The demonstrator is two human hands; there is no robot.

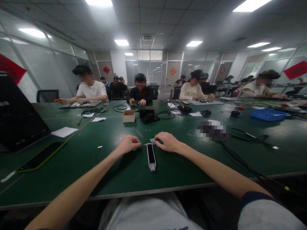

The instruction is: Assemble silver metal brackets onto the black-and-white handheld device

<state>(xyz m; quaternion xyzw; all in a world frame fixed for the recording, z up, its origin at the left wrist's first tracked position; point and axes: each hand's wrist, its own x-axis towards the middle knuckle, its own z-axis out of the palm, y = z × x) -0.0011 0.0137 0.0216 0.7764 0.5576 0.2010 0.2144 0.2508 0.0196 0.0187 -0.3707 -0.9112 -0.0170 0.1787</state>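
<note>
A pale grey T-shirt (146, 214) has a navy band (254, 197) edging the right sleeve (266, 215), and a small dark blue marking (177, 228) low on its front; the left hand (128, 144) and right hand (168, 142) are bare.

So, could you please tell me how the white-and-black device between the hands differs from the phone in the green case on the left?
The white device is long and narrow, while the phone is broader and larger. The device has a white body around a black strip; the phone shows a dark face inside a green rim. The device lies just below the left hand and right hand; the phone lies well away from both. Both lie flat on the green table.
</note>
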